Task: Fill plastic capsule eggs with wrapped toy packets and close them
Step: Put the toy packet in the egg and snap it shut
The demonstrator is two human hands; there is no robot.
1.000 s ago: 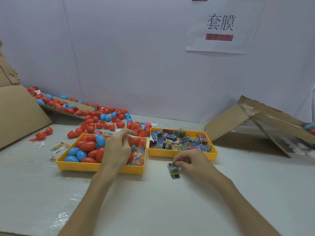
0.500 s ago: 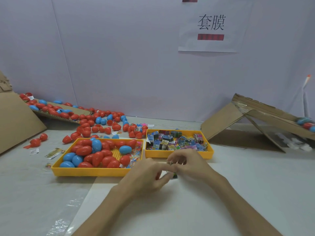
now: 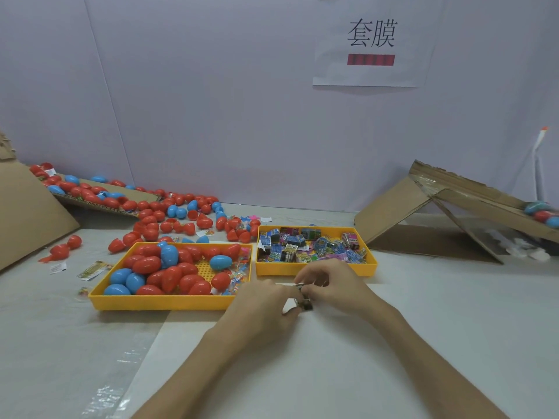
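Both hands pinch one small dark wrapped toy packet [image 3: 303, 295] between them. The left hand [image 3: 266, 300] comes from the left with thumb and fingers curled onto it, and the right hand [image 3: 335, 285] closes its fingertips on the other side. I see only a little part of the packet, because the fingers cover most of it. It is held just above the white table [image 3: 423, 328], just in front of the right yellow tray [image 3: 314, 270].

This right tray holds many colourful packets [image 3: 302, 247] lying in a heap. Beside it, at the left, a larger yellow tray [image 3: 160, 304] holds the capsule eggs [image 3: 148, 264] (mostly red, some blue), all closed as far as I can tell. Behind this tray more loose eggs [image 3: 181, 213] are scattered on the table and on a piece of flat cardboard [image 3: 142, 195] at the far left. At the right stands a tilted cardboard ramp [image 3: 393, 213], with a few eggs at its far end. A paper sign [image 3: 372, 40] hangs on the wall.
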